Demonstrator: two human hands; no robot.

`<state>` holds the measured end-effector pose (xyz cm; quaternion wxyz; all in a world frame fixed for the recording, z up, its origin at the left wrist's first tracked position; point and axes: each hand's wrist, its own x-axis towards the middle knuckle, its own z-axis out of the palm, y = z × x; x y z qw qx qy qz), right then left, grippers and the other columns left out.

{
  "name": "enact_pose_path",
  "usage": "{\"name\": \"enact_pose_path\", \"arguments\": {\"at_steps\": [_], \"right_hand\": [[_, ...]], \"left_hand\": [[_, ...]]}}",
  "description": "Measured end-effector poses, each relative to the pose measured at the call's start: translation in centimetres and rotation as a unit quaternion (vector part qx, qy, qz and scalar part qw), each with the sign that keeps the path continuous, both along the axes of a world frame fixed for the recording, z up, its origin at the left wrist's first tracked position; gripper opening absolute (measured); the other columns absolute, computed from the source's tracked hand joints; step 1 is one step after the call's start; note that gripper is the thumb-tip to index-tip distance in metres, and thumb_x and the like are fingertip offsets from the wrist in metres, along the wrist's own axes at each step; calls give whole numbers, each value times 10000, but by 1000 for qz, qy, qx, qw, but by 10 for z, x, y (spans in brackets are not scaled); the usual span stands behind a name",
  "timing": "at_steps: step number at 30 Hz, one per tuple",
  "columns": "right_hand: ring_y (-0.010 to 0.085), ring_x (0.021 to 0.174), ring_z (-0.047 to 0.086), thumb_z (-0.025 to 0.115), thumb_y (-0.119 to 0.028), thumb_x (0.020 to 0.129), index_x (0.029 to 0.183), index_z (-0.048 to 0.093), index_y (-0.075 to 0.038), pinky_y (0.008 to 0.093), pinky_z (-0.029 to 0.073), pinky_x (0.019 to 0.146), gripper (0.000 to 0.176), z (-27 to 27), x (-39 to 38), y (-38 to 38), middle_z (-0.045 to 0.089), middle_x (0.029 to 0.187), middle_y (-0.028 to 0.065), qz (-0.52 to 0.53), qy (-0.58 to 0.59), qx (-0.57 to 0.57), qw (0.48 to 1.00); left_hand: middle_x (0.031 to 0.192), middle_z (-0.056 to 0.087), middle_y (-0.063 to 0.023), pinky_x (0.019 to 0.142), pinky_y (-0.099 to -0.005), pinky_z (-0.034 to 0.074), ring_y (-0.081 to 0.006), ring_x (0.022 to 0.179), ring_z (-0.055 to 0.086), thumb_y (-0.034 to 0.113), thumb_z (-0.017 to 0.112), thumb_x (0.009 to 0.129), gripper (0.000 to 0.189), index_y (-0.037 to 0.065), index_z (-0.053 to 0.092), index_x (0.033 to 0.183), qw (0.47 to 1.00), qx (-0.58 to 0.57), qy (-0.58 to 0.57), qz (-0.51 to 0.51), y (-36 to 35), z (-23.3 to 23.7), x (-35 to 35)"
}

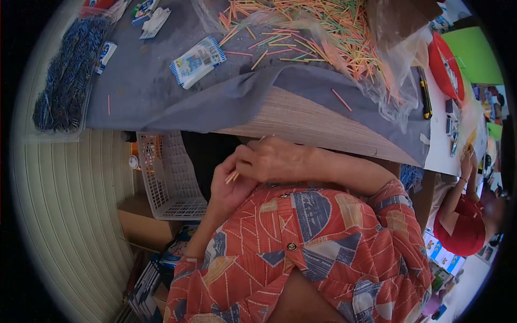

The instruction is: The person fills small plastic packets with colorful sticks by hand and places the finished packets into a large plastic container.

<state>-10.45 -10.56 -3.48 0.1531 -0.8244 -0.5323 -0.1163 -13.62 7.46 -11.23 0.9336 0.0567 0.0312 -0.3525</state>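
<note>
My left hand (227,187) and my right hand (276,159) meet just below the table's edge, in front of my red patterned shirt (312,242). Between them they pinch a small bundle of thin orange sticks (232,176); one stick tip (262,138) pokes out above my right hand. A big heap of coloured sticks (318,29) lies on clear plastic on the grey cloth (161,102) that covers the table.
A blue-and-white packet (196,60) and loose sticks lie on the cloth. A tray of blue pieces (67,75) sits at the left. A white basket (167,177) stands under the table. A yellow knife (425,99) and red basket (447,67) are right, near another person in red (463,226).
</note>
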Motion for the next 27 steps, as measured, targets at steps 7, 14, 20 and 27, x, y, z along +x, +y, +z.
{"name": "enact_pose_path", "arguments": {"at_steps": [7, 14, 20, 27], "right_hand": [[236, 767, 639, 633, -136, 744, 883, 599, -47, 324, 542, 606, 168, 99, 48, -24, 572, 899, 102, -4, -175, 84, 981], [303, 828, 640, 711, -137, 736, 1023, 630, -49, 388, 534, 688, 312, 179, 133, -139, 602, 942, 114, -347, -344, 102, 866], [297, 845, 653, 766, -232, 733, 1057, 628, -61, 437, 530, 670, 392, 89, -10, -169, 597, 936, 116, -364, 97, -67, 924], [333, 834, 645, 698, -117, 750, 957, 601, -37, 438, 529, 684, 242, 34, -25, -180, 590, 923, 134, -482, 100, 23, 870]], "left_hand": [[1241, 609, -103, 955, -356, 498, -187, 1108, 609, 258, 404, 1058, 319, 31, 578, 1197, 982, 139, -125, 30, -28, 148, 60], [1138, 628, -105, 912, -387, 487, -265, 1048, 599, 286, 632, 941, 385, 80, 576, 1262, 774, 235, -553, 202, -106, 227, 217], [1219, 517, -177, 1010, -474, 394, -382, 1109, 507, 203, 882, 648, 842, 72, 485, 1379, 190, 675, -708, 90, -63, 149, 107], [1090, 532, -134, 890, -460, 382, -327, 990, 506, 154, 810, 704, 546, 88, 593, 1200, 147, 664, -689, 248, -31, 96, 73]]}}
